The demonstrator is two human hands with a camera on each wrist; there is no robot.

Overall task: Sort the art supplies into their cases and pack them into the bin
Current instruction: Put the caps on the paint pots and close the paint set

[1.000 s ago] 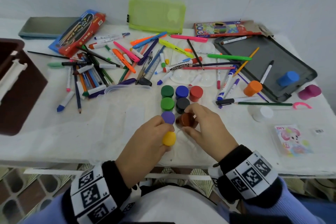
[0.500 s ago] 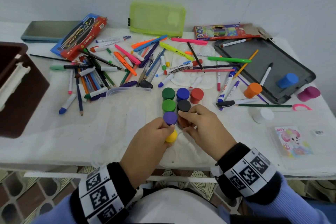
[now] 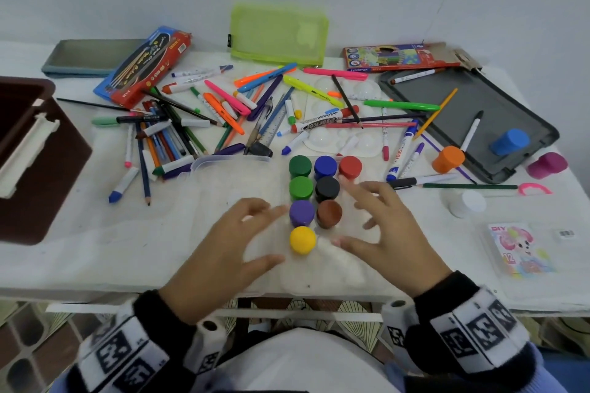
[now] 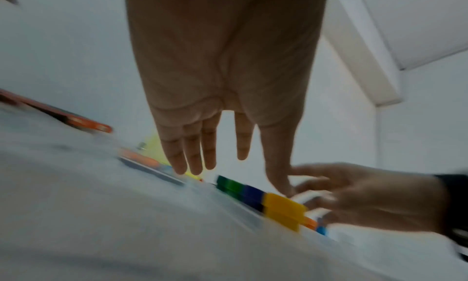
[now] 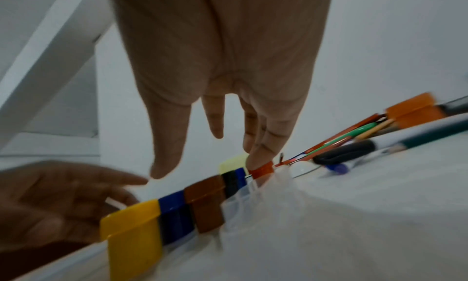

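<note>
Several paint pots stand in rows in a clear plastic tray (image 3: 338, 268) at the table's front: two green, blue, red, black, purple (image 3: 301, 212), brown (image 3: 329, 213) and, nearest me, yellow (image 3: 302, 240). My left hand (image 3: 271, 234) hovers just left of the purple and yellow pots with fingers spread and holds nothing. On the other side my right hand (image 3: 351, 214) is spread beside the brown pot, also empty. The left wrist view shows straight fingers (image 4: 195, 161) above the yellow pot (image 4: 283, 207). From the right wrist I see the yellow pot (image 5: 134, 231) and brown pot (image 5: 205, 201) close below.
A brown bin (image 3: 38, 169) stands at the left edge. Loose pens and markers (image 3: 191, 124) cover the middle. Behind lie a green mesh pouch (image 3: 277, 35), a red brush box (image 3: 143, 64) and a pencil box (image 3: 399, 57). Orange (image 3: 447, 159), blue (image 3: 509, 141), magenta (image 3: 546, 164) and white (image 3: 466, 202) pots sit right, near a grey case (image 3: 472, 99).
My left hand has let go of the yellow pot and my right hand of the brown pot. Both hands have opened and drawn slightly apart; the pots stay in the tray.
</note>
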